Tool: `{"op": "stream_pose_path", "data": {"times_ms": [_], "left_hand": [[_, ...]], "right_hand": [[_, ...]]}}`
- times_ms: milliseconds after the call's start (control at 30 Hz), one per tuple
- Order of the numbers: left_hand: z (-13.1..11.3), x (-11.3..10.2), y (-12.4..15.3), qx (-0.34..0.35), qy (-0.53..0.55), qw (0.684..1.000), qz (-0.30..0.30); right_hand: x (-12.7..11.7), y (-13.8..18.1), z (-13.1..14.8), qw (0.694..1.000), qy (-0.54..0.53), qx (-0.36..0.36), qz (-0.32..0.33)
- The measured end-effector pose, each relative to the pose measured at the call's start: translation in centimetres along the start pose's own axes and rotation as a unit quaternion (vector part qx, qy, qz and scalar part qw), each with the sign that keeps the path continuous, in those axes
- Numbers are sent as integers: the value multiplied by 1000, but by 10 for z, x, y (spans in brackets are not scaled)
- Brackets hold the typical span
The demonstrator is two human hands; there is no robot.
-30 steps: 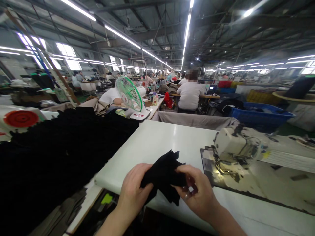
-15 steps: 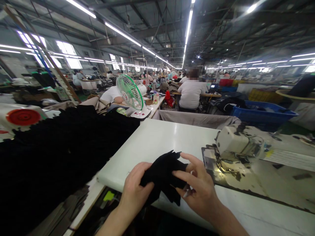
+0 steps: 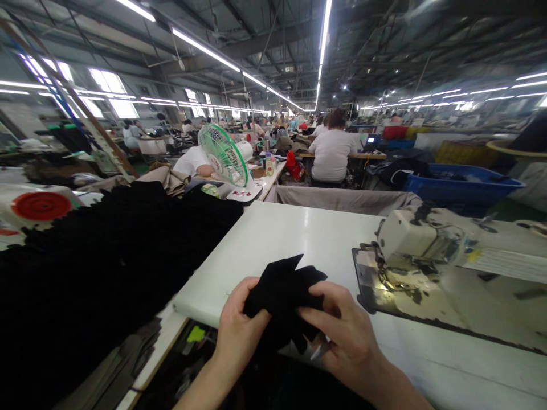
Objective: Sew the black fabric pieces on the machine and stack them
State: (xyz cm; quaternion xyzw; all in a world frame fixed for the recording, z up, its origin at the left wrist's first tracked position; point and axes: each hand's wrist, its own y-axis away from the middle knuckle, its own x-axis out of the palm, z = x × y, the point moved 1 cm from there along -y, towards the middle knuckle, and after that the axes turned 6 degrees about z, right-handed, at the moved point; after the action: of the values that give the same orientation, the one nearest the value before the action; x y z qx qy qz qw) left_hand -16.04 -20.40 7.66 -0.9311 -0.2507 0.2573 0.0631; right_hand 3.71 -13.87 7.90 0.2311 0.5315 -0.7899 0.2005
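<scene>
Right hand [image 3: 344,336] now over black cloth [image 3: 280,287]

No text, label, brand or number can be read anywhere: the red marks on the white base of the green fan [image 3: 243,194] and the labels on the bottles [image 3: 269,165] beyond it are too blurred.

White table [image 3: 299,233] lies bare ahead; sewing machine [image 3: 419,245] blocks the right (black fabric pile [image 3: 98,267] crowds left).
</scene>
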Motion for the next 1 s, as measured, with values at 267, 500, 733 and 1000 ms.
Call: {"op": "stream_pose_path", "data": {"times_ms": [267, 500, 733, 1000], "left_hand": [[-3, 3, 3, -16, 14, 1000, -7], [-10, 8, -1, -87, 84, 991, 64], [-11, 18, 0, -166, 182, 964, 100], [-5, 22, 4, -136, 145, 970, 143]], "right_hand": [[-4, 2, 1, 999, -2, -18, 27], [-5, 0, -2, 988, -4, 99, -117], [-14, 6, -6, 992, -86, 83, -43], [-7, 8, -12, 975, -87, 190, 80]]}}
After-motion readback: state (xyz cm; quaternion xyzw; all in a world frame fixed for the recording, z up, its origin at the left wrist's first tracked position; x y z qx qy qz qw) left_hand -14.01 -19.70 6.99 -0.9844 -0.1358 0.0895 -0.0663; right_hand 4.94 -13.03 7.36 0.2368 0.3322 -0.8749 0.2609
